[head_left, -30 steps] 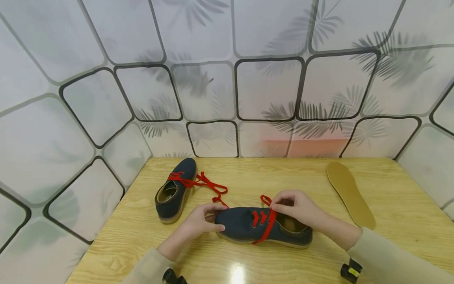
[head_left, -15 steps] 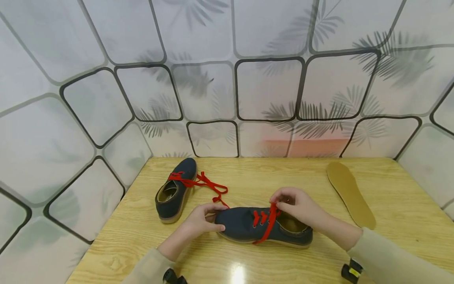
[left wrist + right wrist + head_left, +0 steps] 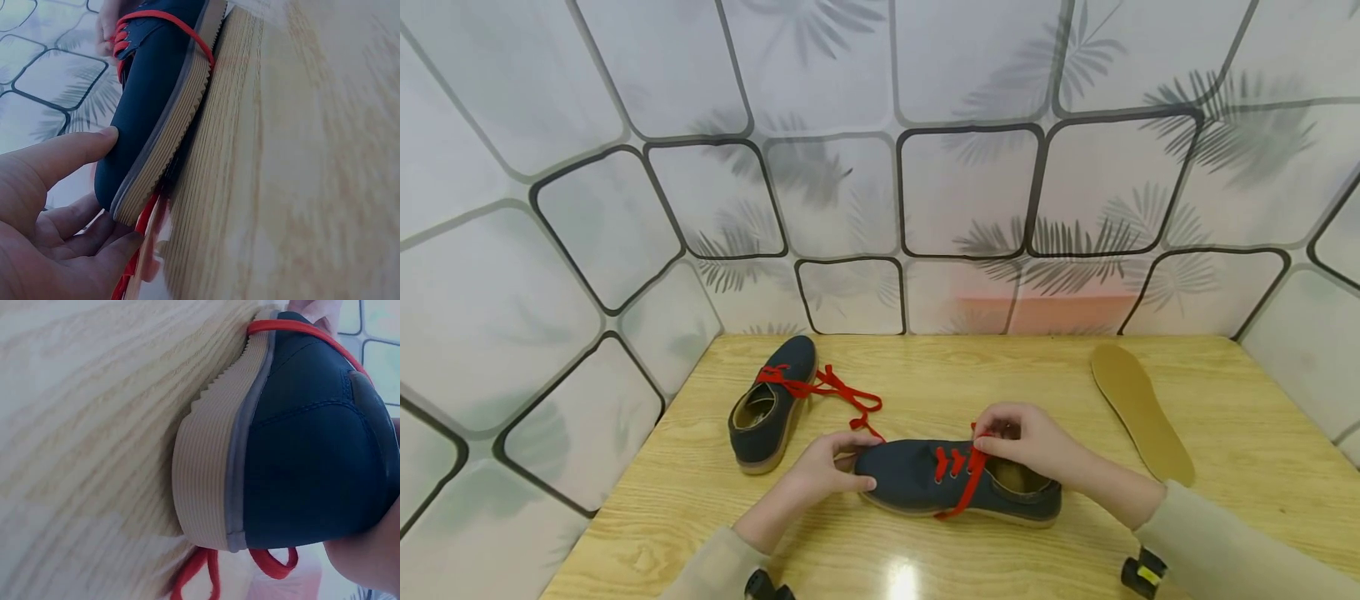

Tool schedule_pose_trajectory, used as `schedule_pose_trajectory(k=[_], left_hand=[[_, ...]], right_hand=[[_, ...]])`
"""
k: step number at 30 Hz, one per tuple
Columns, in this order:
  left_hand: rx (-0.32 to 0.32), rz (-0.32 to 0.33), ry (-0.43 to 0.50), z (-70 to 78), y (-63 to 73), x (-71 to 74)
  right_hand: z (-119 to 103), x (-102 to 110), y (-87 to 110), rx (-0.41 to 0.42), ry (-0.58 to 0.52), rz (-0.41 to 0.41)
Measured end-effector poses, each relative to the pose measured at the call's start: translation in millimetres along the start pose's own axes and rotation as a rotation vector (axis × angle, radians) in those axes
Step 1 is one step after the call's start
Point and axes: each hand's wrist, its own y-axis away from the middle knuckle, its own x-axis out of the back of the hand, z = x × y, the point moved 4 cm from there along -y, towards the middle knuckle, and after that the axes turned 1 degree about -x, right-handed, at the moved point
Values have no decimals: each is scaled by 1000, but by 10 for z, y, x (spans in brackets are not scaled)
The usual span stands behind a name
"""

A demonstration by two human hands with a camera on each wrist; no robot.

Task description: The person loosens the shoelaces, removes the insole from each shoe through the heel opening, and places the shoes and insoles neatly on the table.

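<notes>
Behind the bare left hand (image 3: pixel 822 471) a plain pale-beige sleeve (image 3: pixel 718 565) ends near the wrist, with a small black device (image 3: pixel 762 583) under it, and behind the bare right hand (image 3: pixel 1037 443) a matching sleeve (image 3: pixel 1232 542) sits above a boxy black unit (image 3: pixel 1133 577) bearing a yellow patch (image 3: pixel 1148 574).

We're indoors, folks, at a booth-like table corner: here's the wood-grain table (image 3: pixel 970 375), and round its back and both sides runs a pale wall covering (image 3: pixel 842 192), all leaf prints (image 3: pixel 1082 242) and rounded outlines! Home or studio? Can't tell.
</notes>
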Motion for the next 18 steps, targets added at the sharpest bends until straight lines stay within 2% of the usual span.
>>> schedule_pose_trajectory(k=[9,14,18], left_hand=[[20,9,2,-7,-1,-3],[17,10,2,-9,-1,-5],[17,12,1,-8,4,-6]], right_hand=[[85,71,23,-193,-294,96],[110,85,30,-212,-361,115],[83,85,29,-193,-353,96]])
